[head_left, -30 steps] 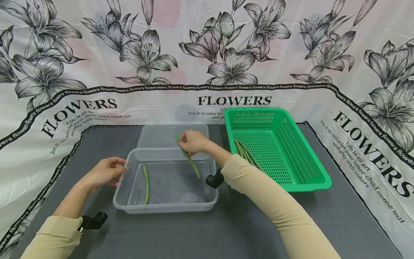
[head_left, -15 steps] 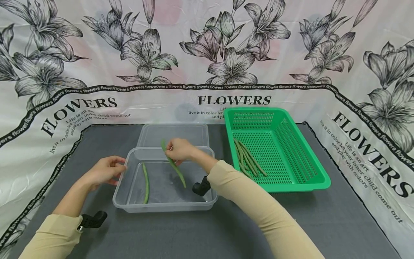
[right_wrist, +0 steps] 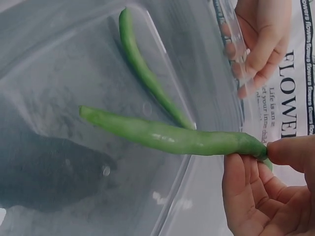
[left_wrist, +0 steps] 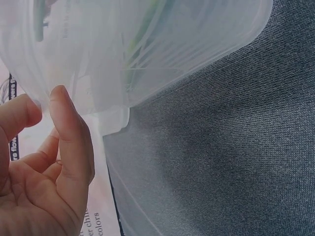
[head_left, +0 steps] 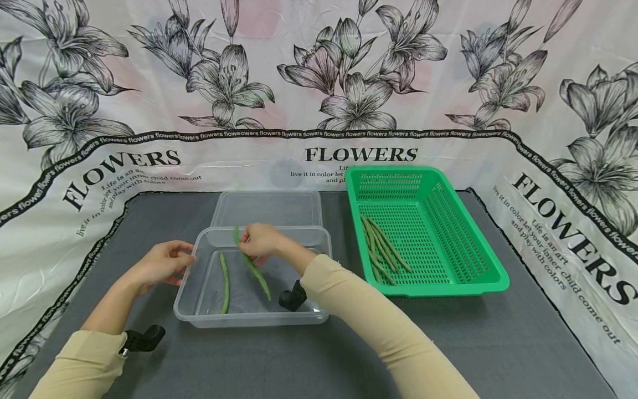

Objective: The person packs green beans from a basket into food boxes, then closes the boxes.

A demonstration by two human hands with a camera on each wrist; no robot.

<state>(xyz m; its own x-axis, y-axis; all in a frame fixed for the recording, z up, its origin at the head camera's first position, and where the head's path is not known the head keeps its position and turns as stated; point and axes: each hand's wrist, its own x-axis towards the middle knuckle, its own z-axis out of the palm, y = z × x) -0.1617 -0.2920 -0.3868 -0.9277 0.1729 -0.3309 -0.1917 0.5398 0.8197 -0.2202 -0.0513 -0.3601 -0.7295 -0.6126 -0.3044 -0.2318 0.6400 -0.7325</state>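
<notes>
A green bean (right_wrist: 172, 138) is pinched near one end between the thumb and fingers of my right hand (head_left: 261, 241). It hangs slanted over the clear plastic container (head_left: 251, 318), its lower end toward the near side. Another green bean (head_left: 226, 282) lies lengthwise on the container floor, to the left of the held one. At the container's left wall, my left hand (head_left: 164, 261) holds the rim with thumb and fingers. In the left wrist view, the tips of that hand (left_wrist: 54, 157) meet the translucent edge.
To the right stands a green plastic basket (head_left: 448, 238), several green beans (head_left: 381, 249) lying along its left side. A clear lid (head_left: 266, 208) lies flat behind the container. The grey tabletop (head_left: 239, 360) meets a flower-printed cloth (head_left: 249, 166) at the back.
My right hand has moved left and lower over the container, carrying the green bean toward the one lying inside. My left hand has stayed at the rim.
</notes>
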